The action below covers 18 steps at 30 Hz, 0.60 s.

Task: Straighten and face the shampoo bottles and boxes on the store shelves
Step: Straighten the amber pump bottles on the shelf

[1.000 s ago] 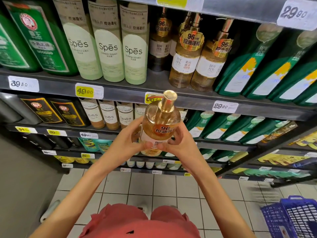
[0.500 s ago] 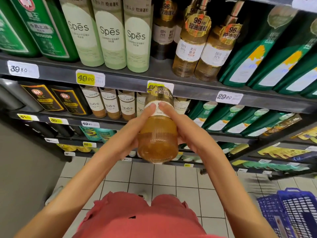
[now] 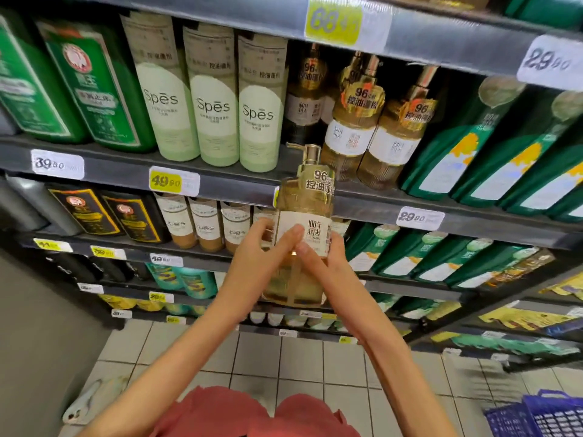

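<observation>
An amber pump bottle [image 3: 304, 197] with a gold pump and a white label stands upright in the air in front of the shelf edge [image 3: 239, 184], label toward me. My left hand [image 3: 263, 257] grips its left side and my right hand [image 3: 321, 263] grips its right side, thumbs meeting over the label. Behind it, on the shelf above, stand matching amber pump bottles [image 3: 353, 121], with a gap at their left front. Three pale green Spes bottles [image 3: 214, 99] stand to the left of that gap.
Dark green bottles [image 3: 492, 146] lean in a row at the right, green boxes [image 3: 94, 86] stand at the left. Lower shelves hold more Spes bottles [image 3: 205, 225] and black boxes [image 3: 85, 212]. A blue basket [image 3: 542, 414] sits on the tiled floor at the lower right.
The bottle has gone from tilted, pump toward me, to upright and has risen toward the shelf with the matching bottles. Both hands kept their hold and my view tipped upward.
</observation>
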Each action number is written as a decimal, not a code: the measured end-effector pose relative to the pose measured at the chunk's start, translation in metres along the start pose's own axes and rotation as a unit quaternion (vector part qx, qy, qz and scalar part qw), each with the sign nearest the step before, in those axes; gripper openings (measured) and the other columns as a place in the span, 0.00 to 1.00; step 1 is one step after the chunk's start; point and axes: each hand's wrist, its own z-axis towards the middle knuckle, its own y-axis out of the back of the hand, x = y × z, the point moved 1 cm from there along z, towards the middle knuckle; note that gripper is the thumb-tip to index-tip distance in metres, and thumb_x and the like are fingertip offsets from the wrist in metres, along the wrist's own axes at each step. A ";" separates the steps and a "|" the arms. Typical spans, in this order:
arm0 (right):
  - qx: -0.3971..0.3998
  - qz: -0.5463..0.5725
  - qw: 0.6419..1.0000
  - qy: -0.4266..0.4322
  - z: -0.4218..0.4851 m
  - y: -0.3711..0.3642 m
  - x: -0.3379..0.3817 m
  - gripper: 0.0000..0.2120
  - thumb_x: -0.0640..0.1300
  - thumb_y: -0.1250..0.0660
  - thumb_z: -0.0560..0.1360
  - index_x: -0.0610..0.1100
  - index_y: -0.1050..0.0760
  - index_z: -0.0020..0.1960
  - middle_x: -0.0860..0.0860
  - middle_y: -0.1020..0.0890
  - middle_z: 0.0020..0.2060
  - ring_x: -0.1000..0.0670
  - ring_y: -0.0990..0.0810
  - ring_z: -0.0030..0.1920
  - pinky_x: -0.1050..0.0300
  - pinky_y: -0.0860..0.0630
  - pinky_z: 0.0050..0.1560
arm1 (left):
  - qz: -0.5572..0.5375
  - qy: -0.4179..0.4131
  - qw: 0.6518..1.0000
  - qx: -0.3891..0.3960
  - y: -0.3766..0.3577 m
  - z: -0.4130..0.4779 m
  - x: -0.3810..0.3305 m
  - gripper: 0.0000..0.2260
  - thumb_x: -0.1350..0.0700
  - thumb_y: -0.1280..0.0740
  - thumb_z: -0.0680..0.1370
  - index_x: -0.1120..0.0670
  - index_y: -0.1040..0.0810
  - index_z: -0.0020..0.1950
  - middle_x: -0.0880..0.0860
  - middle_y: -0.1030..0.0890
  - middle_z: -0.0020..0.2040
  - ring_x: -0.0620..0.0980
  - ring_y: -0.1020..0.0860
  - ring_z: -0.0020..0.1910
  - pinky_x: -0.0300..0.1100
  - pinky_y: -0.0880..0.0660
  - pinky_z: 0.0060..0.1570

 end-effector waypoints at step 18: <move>-0.116 -0.123 0.966 0.194 0.088 0.030 0.068 0.20 0.45 0.31 0.74 0.50 0.32 0.64 0.53 0.22 0.57 0.62 0.24 0.56 0.69 0.27 0.53 | 0.100 -0.129 0.986 -0.014 -0.006 0.095 -0.058 0.15 0.56 0.41 0.80 0.52 0.28 0.67 0.56 0.29 0.59 0.49 0.26 0.58 0.42 0.30 0.61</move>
